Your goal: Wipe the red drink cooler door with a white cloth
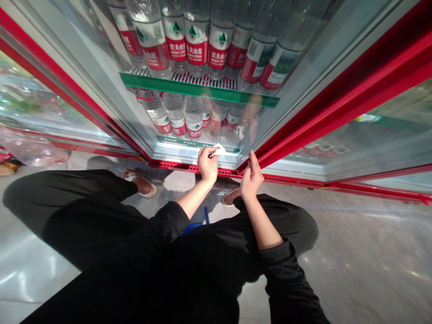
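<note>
My left hand (pixel 207 165) is closed around a small white piece (pixel 219 149) that looks like folded paper or cloth. A thin dark edge shows at its fingertips; what that is I cannot make out. The hand is at the lower edge of the glass door (pixel 189 150) of a red-framed drinks cooler. To its right, my right hand (pixel 252 177) is held up by the corner of the red door frame (pixel 270 155), fingers stretched out and nothing visible in them. Whether it touches the frame I cannot tell. A faint reflection of an arm shows in the glass.
Water bottles (pixel 194 45) with red and white labels stand behind the glass on a green-edged shelf (pixel 202 88), with smaller bottles (pixel 194 119) below. More cooler doors flank this one. A clear plastic bag (pixel 30 146) is at the left. My knees are spread over the grey floor (pixel 364 252).
</note>
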`<action>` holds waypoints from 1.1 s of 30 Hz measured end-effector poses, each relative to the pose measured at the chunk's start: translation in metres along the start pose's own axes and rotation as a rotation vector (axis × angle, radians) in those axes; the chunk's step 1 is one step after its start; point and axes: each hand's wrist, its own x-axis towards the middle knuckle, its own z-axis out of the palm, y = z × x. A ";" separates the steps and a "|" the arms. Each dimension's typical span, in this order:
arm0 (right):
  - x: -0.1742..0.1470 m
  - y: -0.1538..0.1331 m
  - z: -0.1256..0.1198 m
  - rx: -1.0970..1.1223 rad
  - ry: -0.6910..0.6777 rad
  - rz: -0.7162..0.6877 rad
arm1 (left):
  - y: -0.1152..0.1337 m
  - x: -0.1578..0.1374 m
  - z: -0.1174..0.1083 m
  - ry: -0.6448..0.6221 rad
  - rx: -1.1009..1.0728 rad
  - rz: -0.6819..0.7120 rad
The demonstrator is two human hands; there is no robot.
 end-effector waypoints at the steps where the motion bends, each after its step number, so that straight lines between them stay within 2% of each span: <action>1: 0.000 0.000 0.000 0.003 -0.005 -0.001 | 0.003 -0.001 0.003 -0.010 0.000 0.013; 5: 0.001 -0.002 0.003 -0.014 -0.041 -0.019 | 0.007 -0.001 0.005 -0.050 0.015 0.052; 12: 0.000 0.001 0.007 0.000 -0.048 -0.094 | -0.018 0.008 -0.026 0.022 0.086 0.013; 16: -0.003 -0.001 0.010 0.027 -0.073 -0.110 | -0.015 0.009 -0.023 0.060 0.091 0.031; 20: -0.009 -0.012 0.018 0.022 -0.164 -0.092 | -0.011 0.010 -0.020 0.017 0.082 0.066; 24: -0.014 -0.023 0.024 -0.014 -0.275 -0.099 | -0.021 0.017 -0.038 0.030 0.091 0.049; 28: -0.018 -0.028 0.028 -0.029 -0.300 -0.081 | -0.029 0.025 -0.054 0.087 0.092 0.030; 33: -0.023 -0.031 0.036 0.016 -0.298 -0.052 | -0.017 0.024 -0.044 0.069 0.068 0.063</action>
